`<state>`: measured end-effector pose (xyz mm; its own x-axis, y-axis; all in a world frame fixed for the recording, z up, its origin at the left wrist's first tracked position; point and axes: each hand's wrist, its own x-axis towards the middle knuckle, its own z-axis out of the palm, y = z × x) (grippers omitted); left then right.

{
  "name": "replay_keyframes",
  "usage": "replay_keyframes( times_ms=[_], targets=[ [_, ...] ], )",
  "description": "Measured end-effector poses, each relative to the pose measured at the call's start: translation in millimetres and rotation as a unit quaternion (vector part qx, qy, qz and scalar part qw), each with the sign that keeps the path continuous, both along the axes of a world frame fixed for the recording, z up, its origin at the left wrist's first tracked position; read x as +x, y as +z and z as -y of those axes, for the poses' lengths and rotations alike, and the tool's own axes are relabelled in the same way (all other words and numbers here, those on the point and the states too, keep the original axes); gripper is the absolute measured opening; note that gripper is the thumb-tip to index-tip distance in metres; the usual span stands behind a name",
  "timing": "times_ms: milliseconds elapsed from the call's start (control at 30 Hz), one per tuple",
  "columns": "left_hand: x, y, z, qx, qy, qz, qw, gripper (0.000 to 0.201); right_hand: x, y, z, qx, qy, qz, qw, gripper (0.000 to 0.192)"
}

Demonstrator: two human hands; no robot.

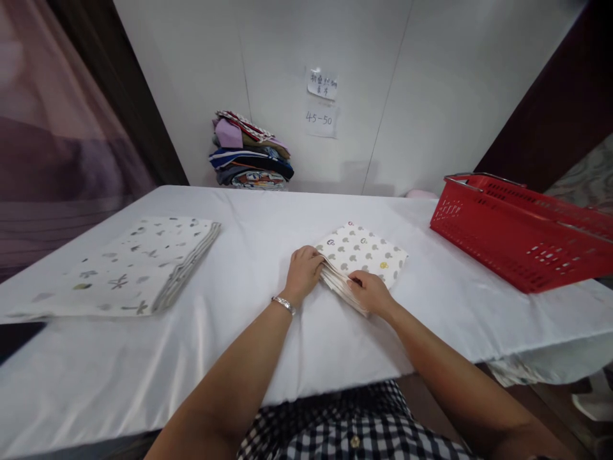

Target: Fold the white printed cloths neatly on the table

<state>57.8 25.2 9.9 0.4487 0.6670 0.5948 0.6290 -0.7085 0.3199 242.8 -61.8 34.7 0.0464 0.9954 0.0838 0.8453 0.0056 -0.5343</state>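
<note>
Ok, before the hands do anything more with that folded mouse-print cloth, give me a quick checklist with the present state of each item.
1. Left hand on the folded cloth: ok, fingers rest on its left corner.
2. Right hand on the cloth: ok, fingers at its near edge, where the layers show.
3. Firm grip on the layers: cannot tell, fingertips partly hidden.
4. Cloth lies flat on the table: ok, squarely folded, set at an angle.
5. Space around the cloth: ok, the red basket sits apart on the right, the larger folded stack apart on the left.
</note>
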Motion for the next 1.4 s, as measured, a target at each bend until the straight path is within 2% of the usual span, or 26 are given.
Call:
replay_keyframes(
  times_ms=[300, 533, 833, 1400],
  targets=[
    [-11, -2.9, -3, 0.008, -0.004, -0.023, 1.0, 0.021, -3, 10.0, 4, -0.014, 0.01, 0.009, 1.0, 0.02],
    [-14, -9.4, -8, 0.009, -0.007, -0.032, 0.999, 0.02, -11, 20.0, -6, -0.038, 0.053, 0.095, 0.993, 0.018],
    [-18, -4.7, -7, 0.017, -0.012, -0.026, 0.999, 0.02, -25, 14.1, -30, 0.012, 0.089, 0.105, 0.99, 0.019],
    [-18, 0.1, -8, 0.016, 0.005, -0.022, 1.0, 0.015, -35, 11.4, -57, 0.033, 0.124, 0.139, 0.982, 0.015]
  ],
)
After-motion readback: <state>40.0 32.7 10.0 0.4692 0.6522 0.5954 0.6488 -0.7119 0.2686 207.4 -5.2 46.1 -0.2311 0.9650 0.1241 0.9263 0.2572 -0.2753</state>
